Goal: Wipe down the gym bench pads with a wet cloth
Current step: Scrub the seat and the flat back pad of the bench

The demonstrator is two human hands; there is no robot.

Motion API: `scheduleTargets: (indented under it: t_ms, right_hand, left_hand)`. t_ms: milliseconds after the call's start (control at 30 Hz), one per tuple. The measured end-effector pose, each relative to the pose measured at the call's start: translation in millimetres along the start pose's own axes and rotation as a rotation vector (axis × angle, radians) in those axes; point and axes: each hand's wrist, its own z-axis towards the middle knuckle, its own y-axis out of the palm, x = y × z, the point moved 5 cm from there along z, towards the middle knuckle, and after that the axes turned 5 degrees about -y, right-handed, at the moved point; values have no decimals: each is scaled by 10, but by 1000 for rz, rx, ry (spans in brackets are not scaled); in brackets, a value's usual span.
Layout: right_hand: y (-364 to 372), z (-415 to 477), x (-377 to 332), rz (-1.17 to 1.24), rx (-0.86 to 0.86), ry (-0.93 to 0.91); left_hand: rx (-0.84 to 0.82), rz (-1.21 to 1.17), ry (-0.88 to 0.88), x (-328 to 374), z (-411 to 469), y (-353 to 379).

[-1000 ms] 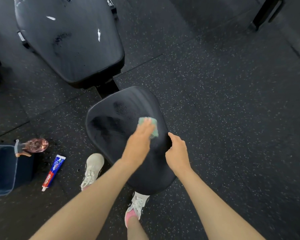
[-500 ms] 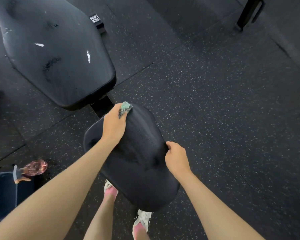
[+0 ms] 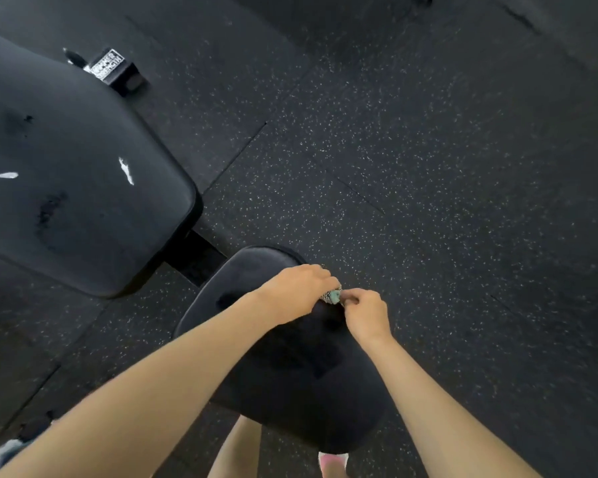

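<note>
Holding the wet cloth [image 3: 332, 296] bunched between our left hand [image 3: 297, 291], curled over it, and our right hand [image 3: 365, 313], which seems to pinch its end, we have it at the right edge of the seat pad [image 3: 308, 391], the back pad [image 3: 83, 201] lying forward-left, nearer our left hand.

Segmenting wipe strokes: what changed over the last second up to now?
The left hand, gripping the cloth, swept from the middle of the seat pad to its far rim, then across to its right edge. The right hand let go of that edge and now appears to pinch the cloth too. The seat pad and back pad stayed put.
</note>
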Motion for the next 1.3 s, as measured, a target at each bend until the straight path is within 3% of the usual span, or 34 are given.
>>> scheduleTargets:
  t_ms: [200, 367, 467, 600, 733, 833, 933, 1100, 1300]
  right_hand:
    - [0, 68, -312, 114, -21, -25]
    - [17, 113, -388, 127, -8, 7]
    - [3, 132, -363, 203, 49, 49]
    - [28, 185, -337, 574, 85, 203]
    - [40, 196, -418, 1112, -100, 244]
    - [-129, 216, -344, 1037, 6, 204]
    - [-286, 245, -225, 950, 77, 189]
    - [-530, 294, -205, 936, 54, 158]
    - [-816, 297, -113, 1157, 115, 229]
  left_hand:
    - [83, -54, -44, -373, 33, -224]
    - [126, -171, -341, -811, 10, -397]
    - [167, -266, -388, -813, 0, -409]
    - [319, -722, -496, -485, 18, -453]
    - [204, -1374, -596, -131, 40, -306]
    - [193, -1612, -693, -86, 34, -217]
    - [227, -1556, -741, -138, 19, -190]
    - [304, -1336, -765, -170, 62, -247]
    - [422, -1302, -807, -2, 123, -266]
